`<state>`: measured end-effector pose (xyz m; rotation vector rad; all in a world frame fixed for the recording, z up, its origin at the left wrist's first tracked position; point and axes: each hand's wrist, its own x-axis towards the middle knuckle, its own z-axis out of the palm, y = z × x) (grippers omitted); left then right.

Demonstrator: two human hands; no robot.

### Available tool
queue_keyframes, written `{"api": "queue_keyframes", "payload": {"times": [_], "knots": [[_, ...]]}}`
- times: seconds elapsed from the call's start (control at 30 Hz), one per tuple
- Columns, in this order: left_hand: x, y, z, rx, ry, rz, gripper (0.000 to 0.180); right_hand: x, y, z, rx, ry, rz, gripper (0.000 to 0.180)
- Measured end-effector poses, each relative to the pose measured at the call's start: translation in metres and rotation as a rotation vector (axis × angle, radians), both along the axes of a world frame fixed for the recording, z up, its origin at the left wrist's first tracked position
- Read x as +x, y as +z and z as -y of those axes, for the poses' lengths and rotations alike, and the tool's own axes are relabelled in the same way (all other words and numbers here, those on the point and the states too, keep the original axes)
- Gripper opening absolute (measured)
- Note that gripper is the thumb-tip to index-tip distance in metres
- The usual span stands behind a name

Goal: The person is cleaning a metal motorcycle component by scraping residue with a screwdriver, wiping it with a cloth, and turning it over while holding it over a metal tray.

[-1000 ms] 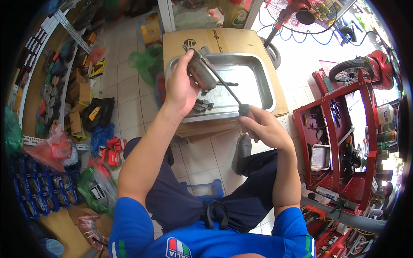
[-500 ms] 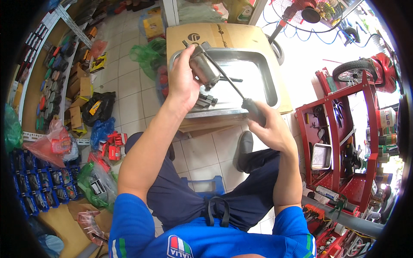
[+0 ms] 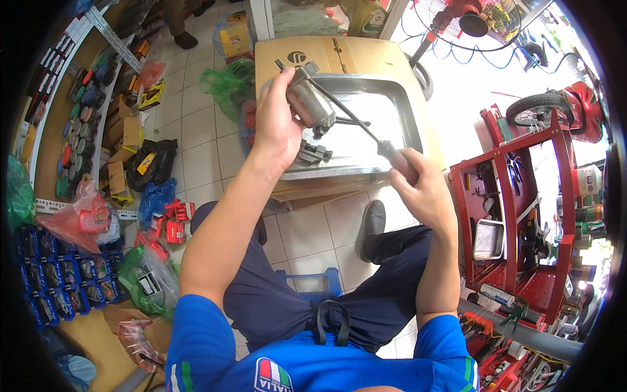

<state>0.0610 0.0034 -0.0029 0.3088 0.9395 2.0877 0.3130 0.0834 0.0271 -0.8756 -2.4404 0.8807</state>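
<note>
My left hand (image 3: 277, 127) is closed around a cylindrical metal starter motor (image 3: 309, 103), holding it tilted above the left side of a metal tray (image 3: 410, 104). In my right hand (image 3: 426, 195) is the handle of a long screwdriver (image 3: 394, 157). Its shank slants up and left to the upper end of the starter motor; the exact contact of the tip is hard to make out. Below the motor, a dark metal part (image 3: 315, 152) lies in the tray. A thin dark rod (image 3: 358, 122) shows behind the screwdriver shank.
The tray rests on a cardboard box (image 3: 379, 52). To the right stands a red tool cart (image 3: 568, 189), with a fan (image 3: 471, 23) beyond the box. Bagged goods and shelves line the left. A bystander's shoe (image 3: 186, 40) is on the floor at far left.
My right hand has drawn slightly right, and the screwdriver handle has swung with it. The starter motor stays nearly in place. Another person's leg has appeared at the upper left.
</note>
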Motion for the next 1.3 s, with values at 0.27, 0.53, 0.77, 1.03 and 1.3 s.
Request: {"api": "queue_keyframes", "payload": {"times": [0.27,0.53,0.77,1.03,1.3], "knots": [[0.004,-0.004,-0.001,-0.001,-0.003,-0.007,0.035,-0.011,0.024,0.011,-0.278,-0.053,0.246,0.031],[0.002,-0.001,-0.004,0.002,-0.003,0.013,0.035,-0.005,0.004,0.010,0.004,0.048,-0.001,0.036],[0.008,-0.002,-0.007,-0.015,-0.018,0.083,0.036,0.000,0.009,0.010,-0.069,0.101,0.086,0.040],[0.005,0.002,-0.003,0.012,0.007,0.055,0.039,-0.015,0.035,0.024,-0.360,-0.002,0.184,0.044],[-0.001,0.001,-0.004,-0.014,0.043,0.107,0.038,-0.008,0.012,0.011,-0.268,0.134,0.010,0.041]]}}
